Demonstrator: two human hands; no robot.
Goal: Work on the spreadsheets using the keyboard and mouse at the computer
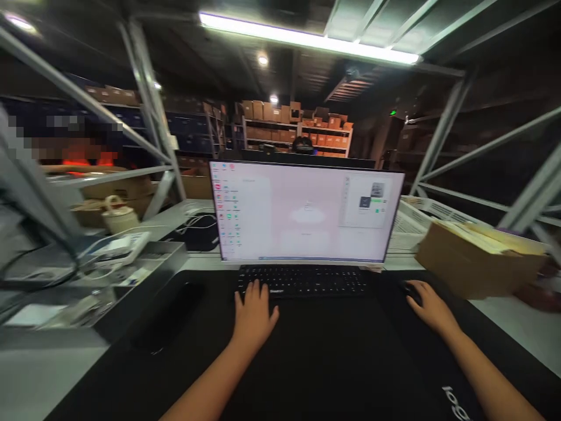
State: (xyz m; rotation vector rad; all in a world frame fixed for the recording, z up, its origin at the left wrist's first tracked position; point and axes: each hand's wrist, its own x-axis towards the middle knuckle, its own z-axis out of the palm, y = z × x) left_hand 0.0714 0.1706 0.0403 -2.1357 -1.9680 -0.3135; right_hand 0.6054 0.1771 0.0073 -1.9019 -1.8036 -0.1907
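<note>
My left hand (pixel 253 313) rests with spread fingers at the left end of a black keyboard (pixel 307 280), its fingertips over the lower keys. Over to the right, my right hand (pixel 432 307) is curved around a dark computer mouse (pixel 412 293), which shows only in part beside the thumb. Both forearms lie across a large black desk mat (pixel 324 362) with white lettering near its lower right. Behind the keyboard stands a lit monitor (pixel 302 216) showing desktop icons on the left and a small window on the right.
At left a grey tray (pixel 144 275) holds cables and small items, with a cream jug (pixel 119 216) behind it. On the right are an open cardboard box (pixel 473 263) of papers and white plastic baskets (pixel 407 225). Metal rack posts frame both sides. Shelves of cartons (pixel 298 131) stand beyond.
</note>
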